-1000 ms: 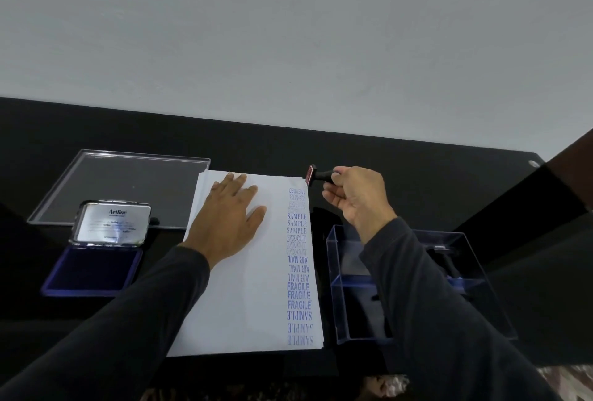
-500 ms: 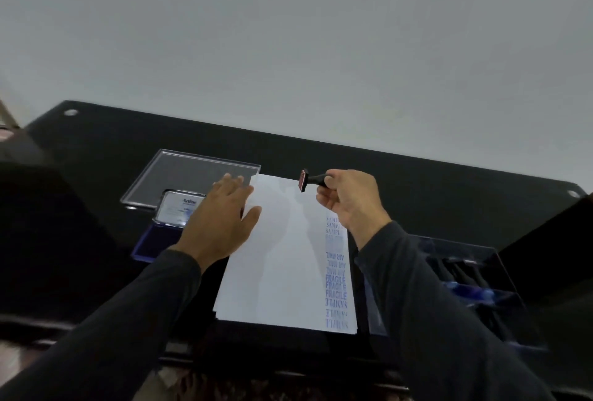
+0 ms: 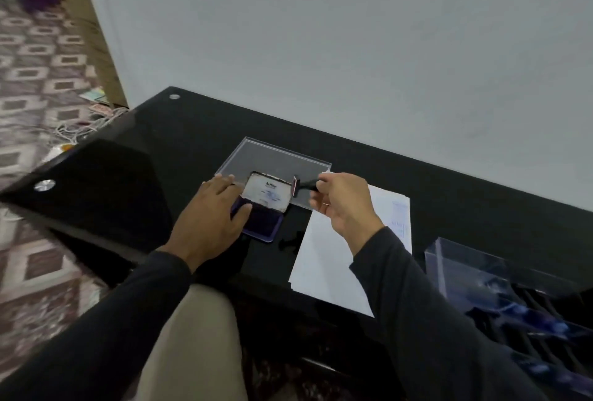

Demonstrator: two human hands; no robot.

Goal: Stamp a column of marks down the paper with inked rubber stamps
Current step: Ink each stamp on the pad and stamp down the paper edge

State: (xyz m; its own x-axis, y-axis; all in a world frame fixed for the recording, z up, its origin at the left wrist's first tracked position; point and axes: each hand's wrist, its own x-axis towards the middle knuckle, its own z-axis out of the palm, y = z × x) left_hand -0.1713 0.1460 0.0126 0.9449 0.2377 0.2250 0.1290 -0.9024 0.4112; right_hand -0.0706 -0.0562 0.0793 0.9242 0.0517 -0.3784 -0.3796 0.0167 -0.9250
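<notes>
One stamp in right hand, above ink pad

The left hand lies palm down with its fingers straight and spread, the thumb stretched out to the right, its dark-sleeved forearm running back toward the lower left. The right hand is raised, fingers curled and pinching a rubber stamp by its handle, its dark-sleeved arm reaching in from the lower right.
</notes>
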